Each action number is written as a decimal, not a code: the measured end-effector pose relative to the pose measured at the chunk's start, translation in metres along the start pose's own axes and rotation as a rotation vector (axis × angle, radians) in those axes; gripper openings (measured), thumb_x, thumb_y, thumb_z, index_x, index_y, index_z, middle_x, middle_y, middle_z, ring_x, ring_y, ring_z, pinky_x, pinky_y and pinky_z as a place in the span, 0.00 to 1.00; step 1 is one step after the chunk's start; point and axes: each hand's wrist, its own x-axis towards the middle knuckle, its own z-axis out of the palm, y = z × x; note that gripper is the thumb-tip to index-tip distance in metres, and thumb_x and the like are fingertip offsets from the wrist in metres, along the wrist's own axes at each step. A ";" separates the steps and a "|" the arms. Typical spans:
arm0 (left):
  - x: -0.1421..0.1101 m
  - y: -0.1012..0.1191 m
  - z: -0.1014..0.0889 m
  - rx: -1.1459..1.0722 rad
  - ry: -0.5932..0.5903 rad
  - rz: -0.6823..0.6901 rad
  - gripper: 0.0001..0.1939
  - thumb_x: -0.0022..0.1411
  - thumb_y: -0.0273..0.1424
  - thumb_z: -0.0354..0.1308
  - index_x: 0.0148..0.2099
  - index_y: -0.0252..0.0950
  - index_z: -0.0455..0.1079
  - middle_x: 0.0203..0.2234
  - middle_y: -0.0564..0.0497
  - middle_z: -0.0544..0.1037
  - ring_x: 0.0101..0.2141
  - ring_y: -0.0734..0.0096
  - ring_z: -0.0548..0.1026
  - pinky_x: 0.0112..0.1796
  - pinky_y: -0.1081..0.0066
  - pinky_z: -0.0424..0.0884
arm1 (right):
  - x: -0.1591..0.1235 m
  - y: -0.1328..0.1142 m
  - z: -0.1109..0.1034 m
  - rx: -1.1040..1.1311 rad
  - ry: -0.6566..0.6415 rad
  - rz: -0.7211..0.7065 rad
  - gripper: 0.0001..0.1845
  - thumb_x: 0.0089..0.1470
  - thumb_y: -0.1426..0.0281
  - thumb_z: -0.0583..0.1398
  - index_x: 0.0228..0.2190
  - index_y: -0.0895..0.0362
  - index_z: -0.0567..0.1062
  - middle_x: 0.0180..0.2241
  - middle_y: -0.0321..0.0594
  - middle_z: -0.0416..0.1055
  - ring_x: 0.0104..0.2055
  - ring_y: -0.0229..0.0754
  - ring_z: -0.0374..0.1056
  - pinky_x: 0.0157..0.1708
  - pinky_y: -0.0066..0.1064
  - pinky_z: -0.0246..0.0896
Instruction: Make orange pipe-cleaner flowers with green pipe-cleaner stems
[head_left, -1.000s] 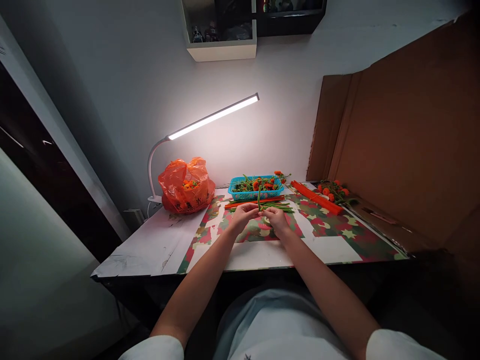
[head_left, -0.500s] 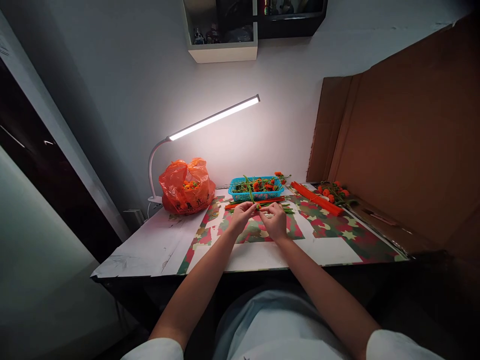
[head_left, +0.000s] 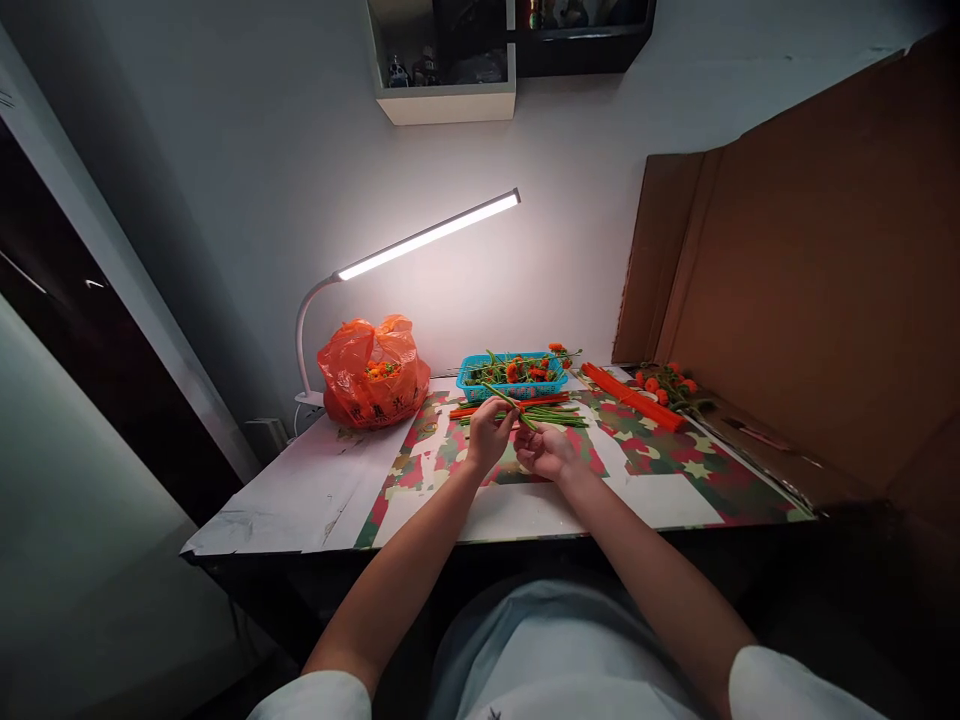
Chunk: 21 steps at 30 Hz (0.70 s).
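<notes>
My left hand pinches a thin green stem, which slants from upper left down toward the right. Close beside it, my right hand is turned palm up, its fingers curled at the stem's lower end. The fingers partly hide that end, and any smaller thing there is too small to make out. Just beyond the hands lie several loose green stems and a row of orange-red sticks. Behind these stands a blue basket filled with orange flowers and greenery.
An orange plastic bag with flowers inside sits at the left, by a lit desk lamp. To the right lie an orange-red bundle and more orange flowers. Tall cardboard borders the right side. A shelf hangs above.
The stem has tipped from nearly upright to a slant. My right hand has rolled palm up and moved slightly lower; my left hand has turned with the stem.
</notes>
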 end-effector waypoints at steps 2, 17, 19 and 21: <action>0.001 -0.003 0.000 -0.014 0.010 -0.020 0.10 0.51 0.37 0.65 0.26 0.36 0.72 0.30 0.48 0.76 0.33 0.69 0.72 0.33 0.71 0.69 | 0.000 -0.002 0.000 -0.027 0.002 -0.028 0.15 0.59 0.61 0.58 0.29 0.61 0.71 0.22 0.32 0.65 0.20 0.30 0.59 0.20 0.24 0.59; 0.003 -0.018 0.000 -0.139 0.039 -0.286 0.18 0.43 0.43 0.67 0.23 0.34 0.70 0.18 0.54 0.71 0.22 0.73 0.71 0.29 0.69 0.72 | -0.020 -0.014 0.009 -0.419 0.228 -0.460 0.05 0.47 0.73 0.61 0.24 0.53 0.77 0.28 0.40 0.65 0.39 0.47 0.59 0.41 0.37 0.54; 0.003 -0.021 0.001 -0.118 0.063 -0.272 0.17 0.43 0.43 0.67 0.23 0.34 0.70 0.18 0.53 0.72 0.22 0.72 0.71 0.29 0.69 0.72 | -0.018 -0.013 0.011 -0.392 0.240 -0.438 0.05 0.47 0.73 0.61 0.22 0.53 0.75 0.29 0.41 0.66 0.39 0.47 0.59 0.41 0.36 0.54; 0.004 -0.023 0.002 -0.087 0.103 -0.239 0.16 0.44 0.42 0.67 0.25 0.34 0.71 0.19 0.53 0.73 0.23 0.72 0.72 0.29 0.69 0.71 | -0.016 -0.010 0.015 -0.336 0.268 -0.392 0.05 0.47 0.72 0.61 0.21 0.54 0.73 0.30 0.41 0.67 0.39 0.47 0.60 0.39 0.35 0.54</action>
